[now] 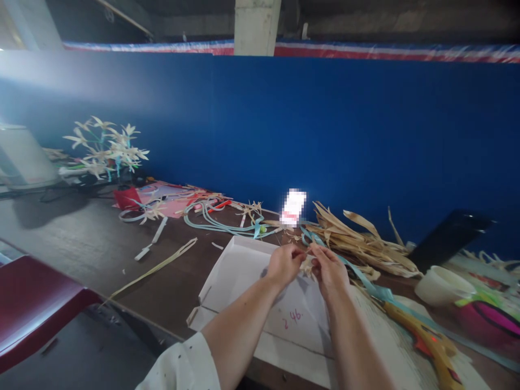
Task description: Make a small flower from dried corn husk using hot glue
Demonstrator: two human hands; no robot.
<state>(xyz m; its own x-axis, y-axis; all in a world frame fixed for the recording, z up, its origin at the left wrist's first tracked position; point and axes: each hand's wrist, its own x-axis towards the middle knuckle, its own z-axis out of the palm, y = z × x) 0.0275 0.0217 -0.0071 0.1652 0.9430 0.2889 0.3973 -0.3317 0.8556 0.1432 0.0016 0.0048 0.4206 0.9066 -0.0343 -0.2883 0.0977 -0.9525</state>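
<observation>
My left hand (284,264) and my right hand (330,269) meet above a flattened white cardboard box (235,271). Both pinch a small pale piece of dried leaf (307,264) held between their fingertips. The fingers of both hands are curled closed around it. A light blue ribbon (365,281) runs from near my right hand toward the lower right. A pile of dried straw-coloured leaves (361,238) lies just behind my hands.
A yellow and orange glue gun (426,341) lies at the right, with a white bowl (442,284) and a black tilted device (447,238) behind it. Finished pale flowers (108,149) stand at far left. Blue-green cords (215,219) and pink paper scraps (170,200) lie beyond. A dark red seat (32,303) stands lower left.
</observation>
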